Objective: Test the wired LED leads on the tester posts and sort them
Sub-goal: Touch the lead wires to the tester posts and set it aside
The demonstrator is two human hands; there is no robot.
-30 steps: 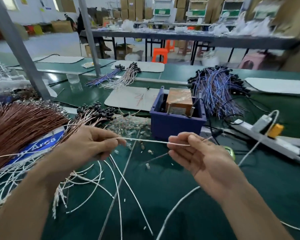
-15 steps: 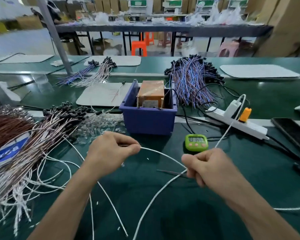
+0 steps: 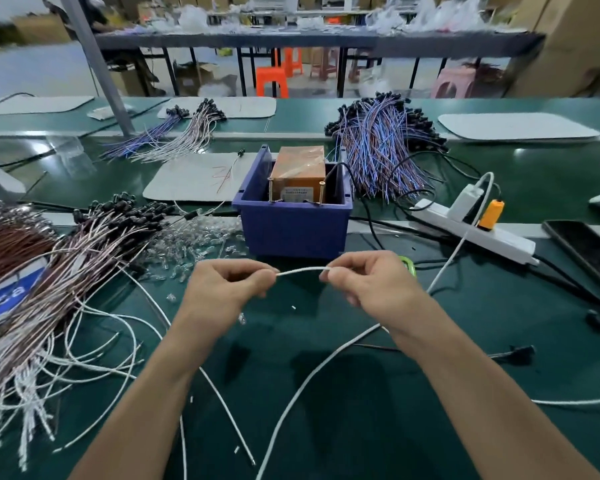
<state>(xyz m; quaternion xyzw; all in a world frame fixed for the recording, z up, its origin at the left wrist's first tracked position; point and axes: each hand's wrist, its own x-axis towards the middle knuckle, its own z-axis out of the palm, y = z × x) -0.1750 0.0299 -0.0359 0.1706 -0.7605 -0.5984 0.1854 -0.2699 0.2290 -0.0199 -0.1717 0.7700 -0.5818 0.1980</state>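
Observation:
A thin white lead [image 3: 302, 270] stretches between both hands just in front of the blue bin [image 3: 293, 230]. My left hand [image 3: 222, 289] pinches one end and my right hand [image 3: 371, 285] pinches the other; the rest of the lead hangs down from my right hand toward the near edge. Inside the bin sits the orange tester box [image 3: 298, 174] with two brass posts [image 3: 322, 192] at its front. A heap of white and brown wired leads [image 3: 66, 271] with black LED holders lies at the left.
Loose clear LEDs [image 3: 194, 240] are scattered left of the bin. A blue-purple lead bundle [image 3: 381, 150] lies behind it to the right. A white power strip [image 3: 482, 230], a phone [image 3: 586, 251] and a green timer [image 3: 407, 263] are on the right. Loose white wires cross the green mat [image 3: 361, 393].
Both hands rose and came closer together in front of the bin, pulling the white lead straight and short between them. The view shifted slightly; the timer is now mostly behind my right hand.

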